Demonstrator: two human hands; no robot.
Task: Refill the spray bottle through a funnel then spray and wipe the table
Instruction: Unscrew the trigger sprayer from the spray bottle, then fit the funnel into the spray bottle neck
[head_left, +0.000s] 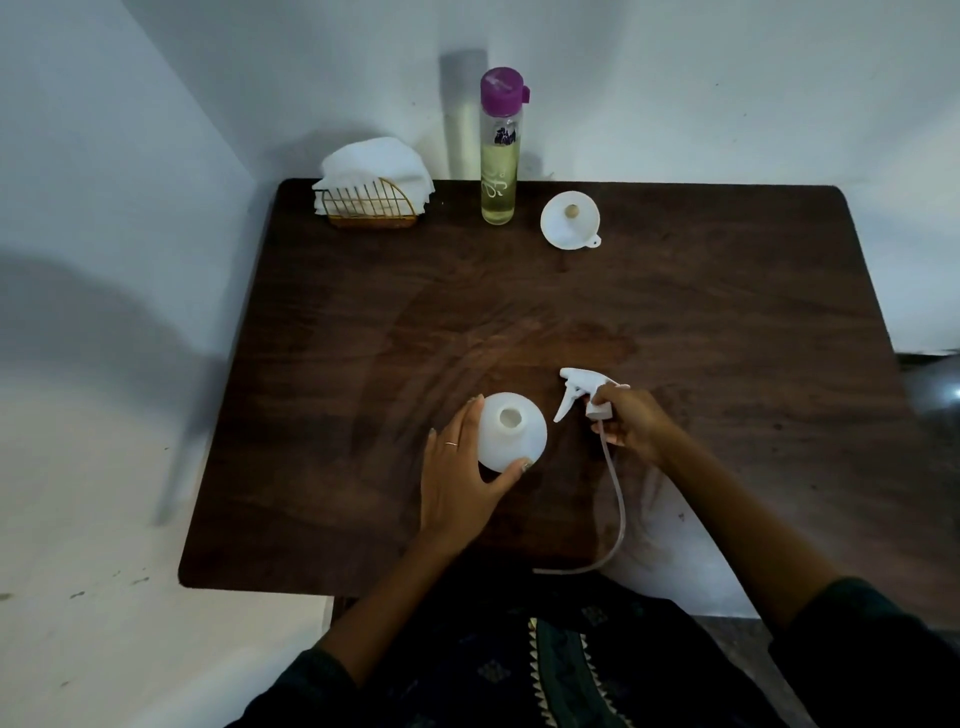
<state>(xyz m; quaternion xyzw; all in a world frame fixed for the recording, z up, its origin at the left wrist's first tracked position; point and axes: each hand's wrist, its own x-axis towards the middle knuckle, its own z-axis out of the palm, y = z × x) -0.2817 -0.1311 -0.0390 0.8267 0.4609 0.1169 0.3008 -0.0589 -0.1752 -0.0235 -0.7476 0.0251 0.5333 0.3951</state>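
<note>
Pale walls meet in a corner behind a dark brown wooden tabletop (675, 322) with rounded corners; light floor shows to its left. Only the head view is given, looking down on the tabletop.

Landmark: the white spray bottle body (511, 431), standing upright near the tabletop's near edge, its neck open and uncapped, seen from above.

Left hand (462, 478): wrapped around the bottle body from its left side, fingers curved along the far-left wall, thumb pressed on the near-right wall. A thin ring shows on one finger. Firm hold, bottle resting on the tabletop.

Right hand (631, 423): just right of the bottle, fingers curled around the collar of the white trigger sprayer head (584, 392). The head is off the bottle, nozzle pointing away and left, trigger lever hanging toward the bottle. Its clear dip tube (618, 514) trails from the collar toward the viewer, curving past the tabletop's near edge.

Far beyond the bottle, at the tabletop's back edge: a tall clear bottle (500, 156) with a purple cap, holding pale yellow liquid to roughly two thirds, upright. Just right of that tall bottle, a white funnel (570, 221) sits wide mouth up, with a small tab at its rim. Beyond the spray bottle and to its left, a gold wire napkin holder (369, 208) with a stack of white napkins (374, 163).

Dark patterned clothing and dark sleeves fill the lower frame.
</note>
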